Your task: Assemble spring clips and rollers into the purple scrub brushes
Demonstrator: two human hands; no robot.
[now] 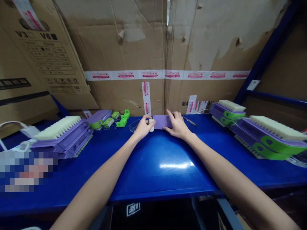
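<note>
Both my hands reach to the far middle of the blue table. A flat purple plastic piece lies there. My left hand is closed on its left end, where a small white part shows between the fingers. My right hand rests on the right end of the piece, fingers curled over it and pressing down.
Purple brushes with white bristles are stacked at the left. Purple and green brushes are stacked at the right. Green handle parts and a clear small tray lie left of my hands, a screwdriver to the right. Cardboard boxes wall the back.
</note>
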